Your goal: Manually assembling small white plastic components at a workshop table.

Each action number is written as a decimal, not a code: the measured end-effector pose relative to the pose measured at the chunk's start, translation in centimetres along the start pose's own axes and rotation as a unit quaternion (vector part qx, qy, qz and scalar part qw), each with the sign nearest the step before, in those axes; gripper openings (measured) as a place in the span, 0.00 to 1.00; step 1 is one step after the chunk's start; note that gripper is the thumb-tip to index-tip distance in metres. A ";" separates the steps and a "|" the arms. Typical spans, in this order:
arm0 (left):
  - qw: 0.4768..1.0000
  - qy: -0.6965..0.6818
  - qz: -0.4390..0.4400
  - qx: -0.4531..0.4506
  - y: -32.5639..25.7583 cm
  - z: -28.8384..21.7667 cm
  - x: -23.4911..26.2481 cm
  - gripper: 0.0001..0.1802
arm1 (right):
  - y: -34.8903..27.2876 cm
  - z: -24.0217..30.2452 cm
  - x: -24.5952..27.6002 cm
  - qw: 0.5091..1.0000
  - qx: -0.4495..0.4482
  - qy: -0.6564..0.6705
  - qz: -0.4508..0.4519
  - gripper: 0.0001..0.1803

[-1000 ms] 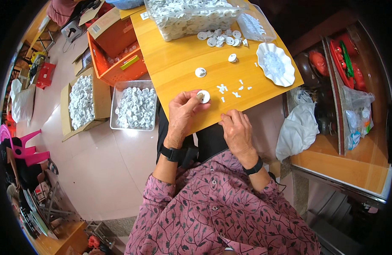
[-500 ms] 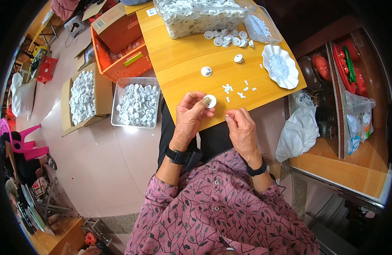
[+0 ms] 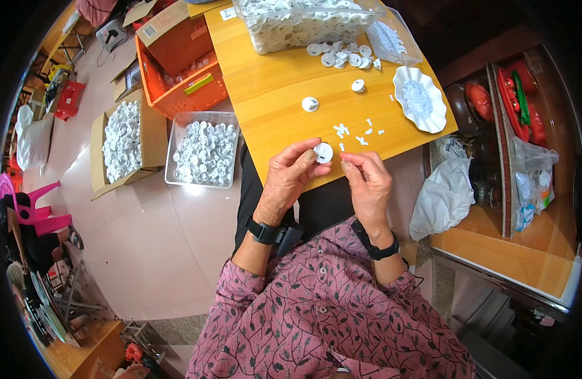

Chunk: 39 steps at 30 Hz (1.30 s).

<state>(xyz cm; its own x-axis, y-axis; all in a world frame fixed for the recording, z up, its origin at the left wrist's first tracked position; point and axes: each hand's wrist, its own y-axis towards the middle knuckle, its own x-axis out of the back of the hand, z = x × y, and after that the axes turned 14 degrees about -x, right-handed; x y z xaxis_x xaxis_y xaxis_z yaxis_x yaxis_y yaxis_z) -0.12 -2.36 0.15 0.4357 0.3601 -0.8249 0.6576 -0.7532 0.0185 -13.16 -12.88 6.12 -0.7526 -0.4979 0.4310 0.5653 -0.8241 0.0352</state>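
My left hand (image 3: 294,170) has thumb and fingers clamped on a white disc (image 3: 324,152), above the near edge of the table (image 3: 266,82). My right hand (image 3: 368,186) is just to the right, its fingertips close to each other; whether they pinch something, I cannot tell. I judge the disc light and stiff, perhaps a little slippery, so the rim is the good place to hold. The small white pins (image 3: 341,131) lie farther away, probably fragile.
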 end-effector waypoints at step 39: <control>0.999 0.009 0.040 -0.010 -0.2 -0.2 -0.5 0.20 | -0.2 0.8 -2.4 0.998 0.024 0.053 -0.013 0.04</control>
<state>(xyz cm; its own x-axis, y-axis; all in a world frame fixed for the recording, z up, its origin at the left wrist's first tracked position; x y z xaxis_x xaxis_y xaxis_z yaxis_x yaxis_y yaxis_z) -0.37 -2.25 0.63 0.4974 0.3094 -0.8105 0.6322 -0.7690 0.0944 -11.16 -11.32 5.79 -0.7971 -0.5046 0.3316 0.5591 -0.8242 0.0899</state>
